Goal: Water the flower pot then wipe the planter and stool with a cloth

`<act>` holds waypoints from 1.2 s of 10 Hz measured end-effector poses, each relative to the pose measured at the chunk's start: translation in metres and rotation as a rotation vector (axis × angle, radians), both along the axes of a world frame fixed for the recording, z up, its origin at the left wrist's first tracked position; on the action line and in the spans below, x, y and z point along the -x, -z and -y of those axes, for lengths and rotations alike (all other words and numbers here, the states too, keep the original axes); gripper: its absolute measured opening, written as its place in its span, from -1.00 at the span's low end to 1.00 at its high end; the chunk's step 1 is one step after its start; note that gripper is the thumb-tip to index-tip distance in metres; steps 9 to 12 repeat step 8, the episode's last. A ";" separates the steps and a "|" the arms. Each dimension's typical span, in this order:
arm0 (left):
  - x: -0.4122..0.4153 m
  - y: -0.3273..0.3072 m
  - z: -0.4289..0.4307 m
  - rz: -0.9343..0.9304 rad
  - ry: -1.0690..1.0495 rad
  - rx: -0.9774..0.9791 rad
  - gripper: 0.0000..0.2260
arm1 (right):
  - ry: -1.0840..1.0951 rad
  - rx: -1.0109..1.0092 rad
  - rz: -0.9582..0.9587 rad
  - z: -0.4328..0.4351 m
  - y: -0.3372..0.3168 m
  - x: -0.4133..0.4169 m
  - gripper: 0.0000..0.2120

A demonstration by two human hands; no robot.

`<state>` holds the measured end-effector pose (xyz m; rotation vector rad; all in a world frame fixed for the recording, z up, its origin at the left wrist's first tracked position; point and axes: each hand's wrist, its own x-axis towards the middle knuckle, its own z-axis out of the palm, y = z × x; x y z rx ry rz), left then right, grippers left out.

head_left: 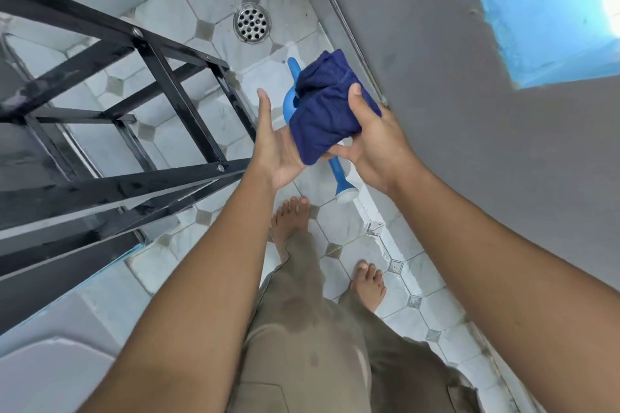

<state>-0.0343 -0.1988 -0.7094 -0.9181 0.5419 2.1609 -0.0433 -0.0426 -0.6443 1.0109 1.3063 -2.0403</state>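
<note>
Centrally, a bunched dark blue cloth (327, 107) is held up in front of the body, seen from a head camera looking straight down. The cloth is gripped by the right hand (375, 141), with the thumb pressed over its upper right edge and the fingers curled beneath its lower end. The left hand (278, 144) is held open just left of the grip, palm turned up and fingers spread, its palm touching or nearly touching the cloth's lower left side (which of the two cannot be told). Directly below the held cloth, a blue watering can (339, 178) is seen on the floor, mostly hidden by the cloth; its spout with a white rose pokes out beneath the grip and another blue part shows above it. To the left of the grip, the black metal frame of a stool (174, 90) is seen from above, its bars wet and glossy. Beyond the grip, a round metal drain (252, 22) is set into the white tiled floor (188, 10). Below the hands, two bare feet and khaki trousers (302, 329) with damp patches are visible. A grey wall (469, 111) runs along the right.
</note>
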 end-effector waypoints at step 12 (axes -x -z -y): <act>0.014 -0.135 0.002 -0.496 0.688 1.274 -0.52 | -0.726 -0.766 -0.169 -0.014 -0.063 0.000 -0.65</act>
